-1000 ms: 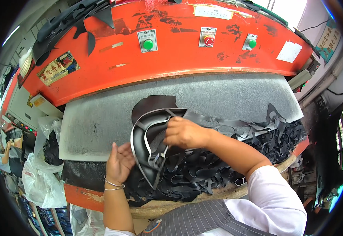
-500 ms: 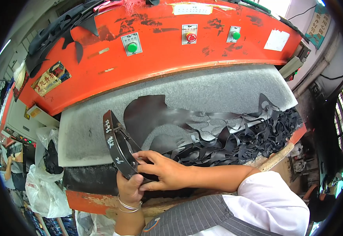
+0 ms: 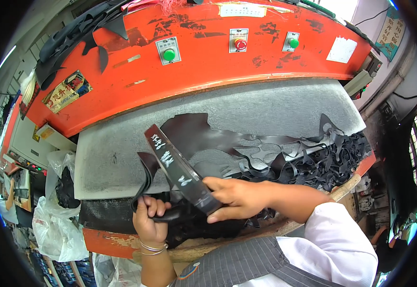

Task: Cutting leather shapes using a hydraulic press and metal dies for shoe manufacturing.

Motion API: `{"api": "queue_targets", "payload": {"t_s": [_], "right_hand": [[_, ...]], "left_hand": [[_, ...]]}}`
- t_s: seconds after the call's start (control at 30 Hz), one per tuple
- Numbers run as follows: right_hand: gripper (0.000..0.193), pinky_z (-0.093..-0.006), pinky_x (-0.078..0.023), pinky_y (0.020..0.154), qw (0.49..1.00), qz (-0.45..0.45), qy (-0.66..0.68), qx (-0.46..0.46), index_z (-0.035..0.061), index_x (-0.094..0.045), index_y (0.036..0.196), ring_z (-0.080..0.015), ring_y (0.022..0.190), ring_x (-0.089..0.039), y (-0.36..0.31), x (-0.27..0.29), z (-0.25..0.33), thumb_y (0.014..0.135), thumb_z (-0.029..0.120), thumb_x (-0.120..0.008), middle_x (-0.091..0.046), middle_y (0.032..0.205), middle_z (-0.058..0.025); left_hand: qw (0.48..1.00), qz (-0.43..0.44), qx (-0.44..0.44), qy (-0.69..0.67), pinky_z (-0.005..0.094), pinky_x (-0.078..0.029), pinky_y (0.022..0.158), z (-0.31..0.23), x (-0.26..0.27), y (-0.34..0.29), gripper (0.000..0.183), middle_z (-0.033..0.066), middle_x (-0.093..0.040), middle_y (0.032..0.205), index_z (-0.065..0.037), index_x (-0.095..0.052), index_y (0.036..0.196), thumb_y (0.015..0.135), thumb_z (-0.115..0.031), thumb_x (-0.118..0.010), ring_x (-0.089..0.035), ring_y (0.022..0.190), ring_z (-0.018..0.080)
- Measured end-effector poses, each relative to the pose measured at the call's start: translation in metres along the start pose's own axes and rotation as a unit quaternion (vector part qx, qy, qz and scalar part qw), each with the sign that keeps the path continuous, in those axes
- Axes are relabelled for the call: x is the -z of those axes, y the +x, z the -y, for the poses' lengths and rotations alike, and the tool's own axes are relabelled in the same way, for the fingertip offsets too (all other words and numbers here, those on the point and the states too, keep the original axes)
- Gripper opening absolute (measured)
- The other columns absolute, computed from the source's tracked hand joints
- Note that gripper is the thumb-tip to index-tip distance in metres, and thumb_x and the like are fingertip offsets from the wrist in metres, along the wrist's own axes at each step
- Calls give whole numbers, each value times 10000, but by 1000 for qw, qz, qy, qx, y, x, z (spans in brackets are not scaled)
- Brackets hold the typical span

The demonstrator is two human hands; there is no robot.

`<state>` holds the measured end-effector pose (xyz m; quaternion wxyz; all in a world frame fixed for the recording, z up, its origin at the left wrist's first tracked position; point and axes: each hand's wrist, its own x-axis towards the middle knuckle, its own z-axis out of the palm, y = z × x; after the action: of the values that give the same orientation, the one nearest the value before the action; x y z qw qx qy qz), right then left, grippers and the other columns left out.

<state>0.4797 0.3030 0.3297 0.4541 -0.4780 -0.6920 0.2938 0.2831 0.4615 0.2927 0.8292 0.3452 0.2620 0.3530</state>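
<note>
My right hand [image 3: 239, 197] grips the lower end of a dark metal cutting die [image 3: 183, 167], a long curved band with white handwriting on its side, tilted up over the board. Beside it, my left hand [image 3: 151, 221] is closed round thin, curved black leather pieces [image 3: 145, 181] that stand up to the left of the die. How many pieces there are I cannot tell. Behind both hands, a black leather sheet [image 3: 189, 133] with shapes cut out of it lies on the grey cutting board [image 3: 108, 158].
A heap of black leather scraps [image 3: 313, 162] covers the board's right front. Across the back runs the orange press beam [image 3: 199, 62] with green buttons and a red one. At the left hangs a clear plastic bag [image 3: 58, 229]. A worn front rail [image 3: 347, 186] edges the table.
My left hand has come off the die and moved slightly left, with leather pieces now showing in it. The die has shifted right in my right hand, and the two have parted.
</note>
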Motion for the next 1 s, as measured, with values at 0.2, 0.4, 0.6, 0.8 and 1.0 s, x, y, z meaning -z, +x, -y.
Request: {"api": "queue_targets", "payload": {"t_s": [0.2, 0.4, 0.6, 0.8, 1.0], "right_hand": [[357, -446, -427, 799, 988, 58, -133, -58, -2, -614, 1050, -367, 916, -527, -17, 42, -5, 879, 306, -672, -513, 1051, -181], [336, -413, -393, 878, 905, 104, -389, -135, 46, -660, 1044, -293, 1046, -545, 3, 68, -82, 841, 314, -672, -550, 1064, -130], [287, -401, -391, 911, 877, 130, -456, -80, 105, -698, 1020, -264, 1101, -526, 4, 81, -145, 817, 307, -682, -570, 1134, -111], [303, -393, -400, 921, 871, 142, -461, -94, 132, -691, 1051, -261, 1132, -518, 9, 76, -156, 804, 305, -697, -584, 1179, -95], [320, -421, -450, 908, 907, -24, -418, -39, 134, -645, 1107, -300, 1086, -574, 19, 110, -147, 806, 238, -682, -608, 1149, -92]], "left_hand": [[949, -79, -171, -254, 280, -430, 586, -78, 143, -7, 237, -57, -343, 566, -134, -460, 767, 991, -213, -459, -339, 499, 97], [973, 30, -75, -217, 311, -418, 669, -82, 97, 6, 238, -17, -398, 655, -108, -507, 858, 1002, -290, -459, -395, 623, 125], [990, 16, -5, -142, 330, -404, 669, -40, 49, 60, 229, 13, -450, 725, -112, -517, 918, 966, -336, -510, -430, 669, 155], [1000, -4, 22, -1, 348, -450, 664, -9, 24, 125, 290, 150, -657, 891, -77, -505, 963, 986, -362, -454, -558, 728, 221], [976, 53, -31, 210, 314, -497, 696, 41, 31, 191, 352, 212, -686, 905, -64, -527, 907, 1022, -346, -353, -640, 744, 231]]}}
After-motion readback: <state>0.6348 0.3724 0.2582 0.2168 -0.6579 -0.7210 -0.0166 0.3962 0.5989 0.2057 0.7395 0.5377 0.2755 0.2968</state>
